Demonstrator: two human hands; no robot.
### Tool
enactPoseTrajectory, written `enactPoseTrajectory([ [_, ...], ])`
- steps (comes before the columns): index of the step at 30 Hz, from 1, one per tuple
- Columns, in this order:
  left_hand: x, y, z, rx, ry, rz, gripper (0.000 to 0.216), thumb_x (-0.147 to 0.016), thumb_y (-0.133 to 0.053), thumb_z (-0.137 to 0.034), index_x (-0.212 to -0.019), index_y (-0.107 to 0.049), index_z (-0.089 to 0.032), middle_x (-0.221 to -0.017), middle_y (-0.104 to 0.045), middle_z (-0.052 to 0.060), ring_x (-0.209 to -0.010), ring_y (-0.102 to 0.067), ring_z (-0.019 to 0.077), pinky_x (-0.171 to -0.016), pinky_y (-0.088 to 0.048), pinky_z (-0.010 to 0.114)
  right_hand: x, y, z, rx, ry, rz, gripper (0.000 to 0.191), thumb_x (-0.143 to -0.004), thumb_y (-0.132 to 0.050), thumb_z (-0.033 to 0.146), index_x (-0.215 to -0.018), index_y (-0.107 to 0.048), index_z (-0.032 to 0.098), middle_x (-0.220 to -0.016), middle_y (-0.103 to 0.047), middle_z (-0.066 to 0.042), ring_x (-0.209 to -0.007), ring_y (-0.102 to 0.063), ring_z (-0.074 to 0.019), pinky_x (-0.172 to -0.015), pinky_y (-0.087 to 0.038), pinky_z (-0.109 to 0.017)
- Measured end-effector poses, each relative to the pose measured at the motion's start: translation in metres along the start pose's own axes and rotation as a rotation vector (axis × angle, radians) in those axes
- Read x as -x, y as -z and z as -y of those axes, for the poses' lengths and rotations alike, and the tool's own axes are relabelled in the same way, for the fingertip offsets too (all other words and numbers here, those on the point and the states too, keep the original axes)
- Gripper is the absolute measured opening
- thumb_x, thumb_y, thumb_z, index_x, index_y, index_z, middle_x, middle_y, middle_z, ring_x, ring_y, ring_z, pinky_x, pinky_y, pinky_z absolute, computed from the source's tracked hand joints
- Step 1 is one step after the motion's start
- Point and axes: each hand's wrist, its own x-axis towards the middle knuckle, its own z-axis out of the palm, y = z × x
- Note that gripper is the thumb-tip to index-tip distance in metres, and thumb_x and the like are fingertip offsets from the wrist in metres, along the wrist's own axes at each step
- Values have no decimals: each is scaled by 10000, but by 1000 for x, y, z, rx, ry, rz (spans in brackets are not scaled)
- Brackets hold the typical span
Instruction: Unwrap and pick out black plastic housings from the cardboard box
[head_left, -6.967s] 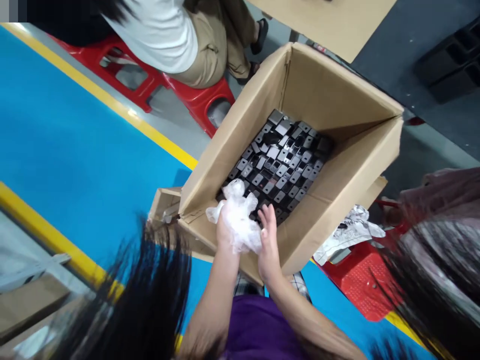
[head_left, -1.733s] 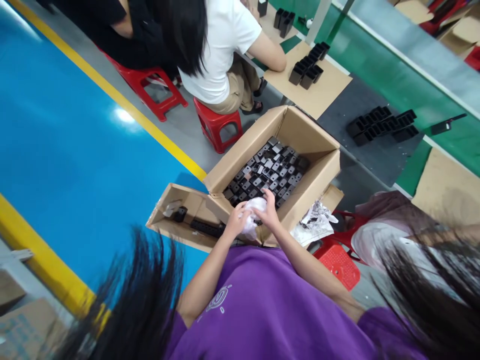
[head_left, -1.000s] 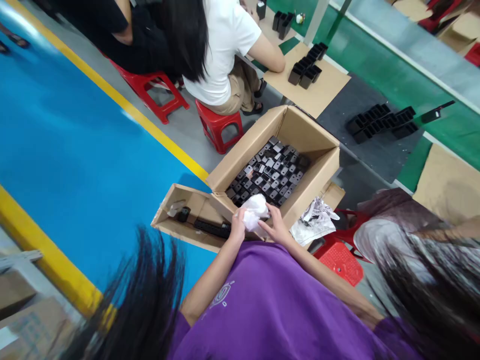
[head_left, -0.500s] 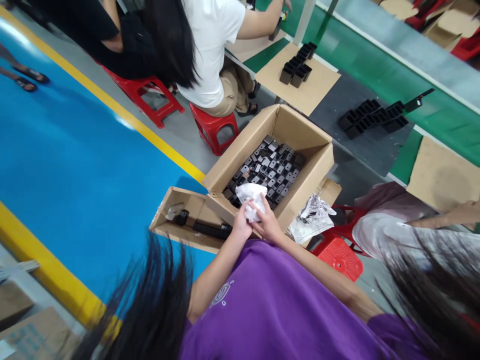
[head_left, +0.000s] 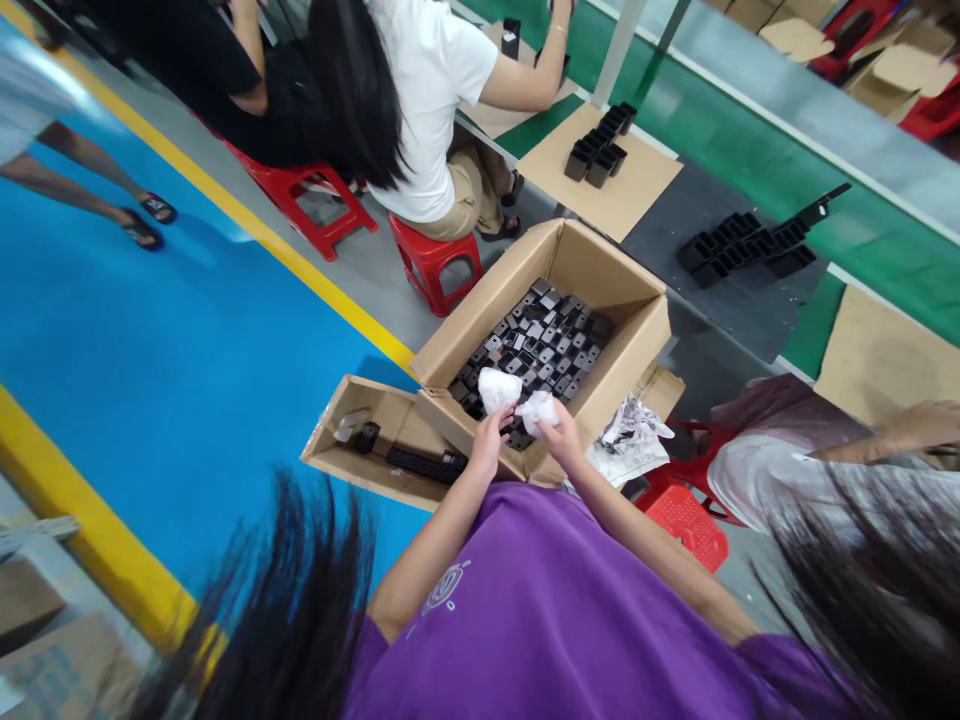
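Note:
My left hand [head_left: 486,447] and my right hand [head_left: 561,440] are both closed on crumpled white plastic [head_left: 498,388], held above the near edge of an open cardboard box [head_left: 628,352]. Each hand pinches a separate wad, and the plastic [head_left: 538,410] in the right hand sits a little apart from the left one. The box holds several small black metal parts [head_left: 541,345] in a loose layer. My purple sleeve and dark hair fill the lower part of the view.
A flat cardboard tray [head_left: 352,450] with dark pieces lies left of the box. Crumpled paper [head_left: 628,440] rests on a red stool [head_left: 681,512]. Seated people on red stools [head_left: 435,262] work at a bench with black parts [head_left: 742,246]. Someone's sandalled feet [head_left: 148,220] cross the blue floor.
The single bundle of white plastic has been pulled apart into two wads, one in each hand. The view has tilted up slightly, and a walking person's feet have come in at the upper left.

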Motion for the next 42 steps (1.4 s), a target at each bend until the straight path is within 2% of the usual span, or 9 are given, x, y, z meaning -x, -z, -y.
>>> enactPoseTrajectory([
  [6, 4, 14, -5, -382, -277, 19, 290, -802, -567, -210, -515, -609, -200, -734, -638, 45, -798, -572, 196, -889, -443, 314, -23, 7, 3, -63, -25, 98, 434, -922, -515, 489, -1193, -665, 185, -1032, -723, -86, -945, -662, -248, -881, -562, -404],
  [11, 10, 20, -9, -548, -429, 97, 267, -838, -510, -226, -576, -558, -203, -751, -626, 45, -783, -578, 189, -817, -453, 297, -18, 0, 17, -35, 67, 249, 416, -838, -682, 528, -1092, -716, 200, -1234, -652, -131, -1209, -573, -310, -1143, -394, -495],
  [14, 13, 26, -10, -617, -480, 159, 280, -842, -487, -234, -567, -525, -205, -717, -596, 35, -750, -567, 179, -780, -456, 283, -13, 2, 17, 15, 135, 335, 393, -923, -592, 528, -1094, -712, 195, -1432, -507, -156, -1370, -447, -300, -1223, -289, -479],
  [16, 16, 30, -12, -656, -503, 181, 302, -858, -456, -243, -562, -505, -207, -719, -571, 30, -725, -550, 169, -754, -452, 274, -11, 5, 14, 76, 204, 451, 395, -962, -540, 512, -1116, -702, 187, -1483, -446, -162, -1378, -446, -285, -1203, -335, -456],
  [19, 20, 33, -15, -715, -526, 210, 302, -865, -436, -239, -577, -519, -206, -775, -552, 32, -738, -544, 164, -761, -456, 275, -4, 5, 6, 147, 259, 558, 335, -939, -600, 445, -1123, -699, 182, -1413, -511, -159, -1274, -545, -262, -1113, -450, -413],
  [23, 24, 30, -21, -823, -532, 254, 241, -811, -535, -213, -569, -539, -206, -806, -524, 29, -818, -548, 184, -859, -464, 300, 7, -4, 2, 239, 200, 471, 213, -877, -601, 209, -1062, -702, 175, -1218, -625, -151, -1139, -608, -263, -1021, -517, -441],
  [27, 27, 27, -32, -945, -491, 250, 268, -780, -589, -170, -531, -495, -200, -805, -508, 18, -744, -526, 165, -809, -452, 293, 11, -6, 7, 332, 125, 302, 261, -786, -556, 88, -989, -692, 181, -1251, -614, -156, -1131, -592, -282, -978, -533, -464],
  [35, 19, 22, -63, -1039, -411, 21, 149, -781, -611, -124, -727, -517, -225, -728, -488, -2, -744, -575, 210, -753, -384, 291, 7, -2, 20, 332, 96, 112, 303, -816, -534, 154, -1084, -675, 167, -1173, -668, -134, -1087, -629, -267, -993, -533, -407],
  [42, 18, 13, -49, -895, -326, 181, 234, -697, -623, -81, -649, -466, -247, -517, -479, -57, -529, -488, 163, -603, -336, 248, 5, -4, 17, 359, 38, -7, 265, -831, -502, 188, -1064, -627, 185, -1126, -636, -124, -1073, -598, -262, -953, -519, -386],
])
